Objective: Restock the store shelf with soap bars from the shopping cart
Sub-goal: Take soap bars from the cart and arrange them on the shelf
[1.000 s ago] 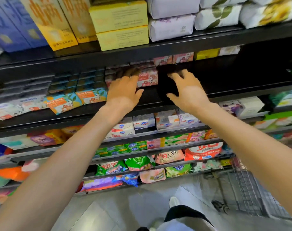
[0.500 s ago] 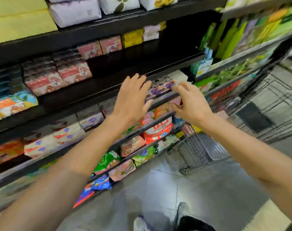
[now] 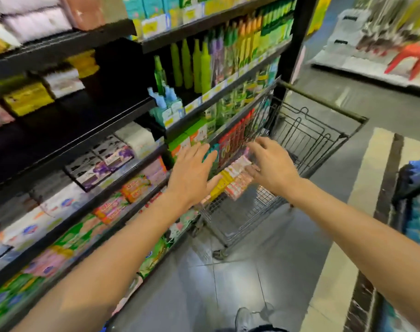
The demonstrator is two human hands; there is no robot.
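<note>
Head view: both hands reach over the wire shopping cart (image 3: 307,137) beside the store shelf (image 3: 89,130). Left hand (image 3: 192,176) and right hand (image 3: 273,166) hold nothing, fingers spread. Pink-and-yellow soap bars (image 3: 235,178) lie stacked in the cart just beneath them.

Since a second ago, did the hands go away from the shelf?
Yes. Both the left hand and right hand left the dark shelf, now over the shopping cart.

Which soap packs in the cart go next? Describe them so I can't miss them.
Find the wire shopping cart beside the black shelf unit. Inside its near end, between the left hand and right hand, lies a row of pink-and-white packs. Beside them lies a plain yellow pack.
</note>
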